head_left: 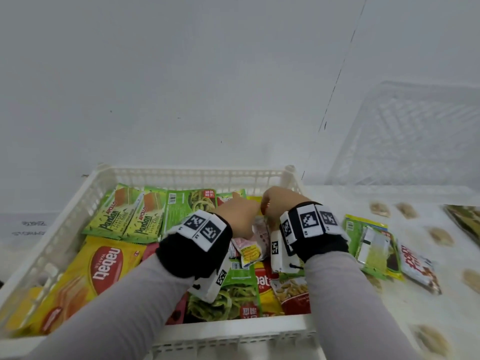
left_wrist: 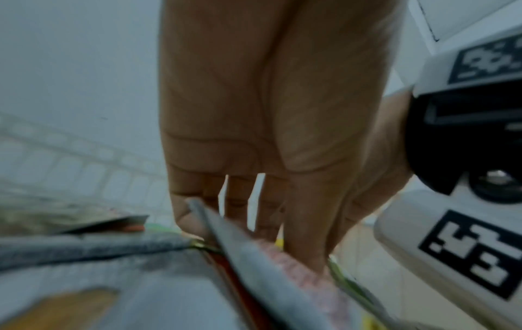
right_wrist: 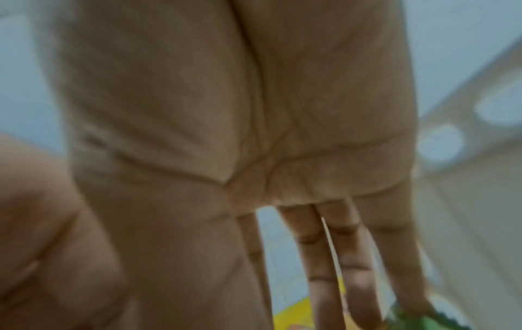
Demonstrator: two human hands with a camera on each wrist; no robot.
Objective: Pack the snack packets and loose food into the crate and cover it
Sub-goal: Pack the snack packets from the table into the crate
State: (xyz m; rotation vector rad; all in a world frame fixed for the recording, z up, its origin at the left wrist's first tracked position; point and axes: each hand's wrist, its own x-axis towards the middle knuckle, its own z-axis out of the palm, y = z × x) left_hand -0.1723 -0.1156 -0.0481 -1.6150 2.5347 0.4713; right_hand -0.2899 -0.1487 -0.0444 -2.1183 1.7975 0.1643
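A white slatted crate [head_left: 197,172] holds several snack packets: two green Pandan packets [head_left: 124,216] at the back left and a yellow wafer packet [head_left: 104,266] at the front left. Both hands reach into its back right part. My left hand [head_left: 240,213] points its straight fingers [left_wrist: 254,218] down among the packets, against a pink packet [head_left: 261,233] [left_wrist: 296,268]. Close beside it, my right hand [head_left: 279,203] also has straight fingers [right_wrist: 339,279], their tips on yellow and green packets. Neither hand shows a curled grip.
On the table right of the crate lie green packets [head_left: 374,245], a red-and-white packet [head_left: 418,268] and several loose biscuits [head_left: 441,236]. A translucent slatted crate [head_left: 415,136] leans at the back right. A white wall stands behind.
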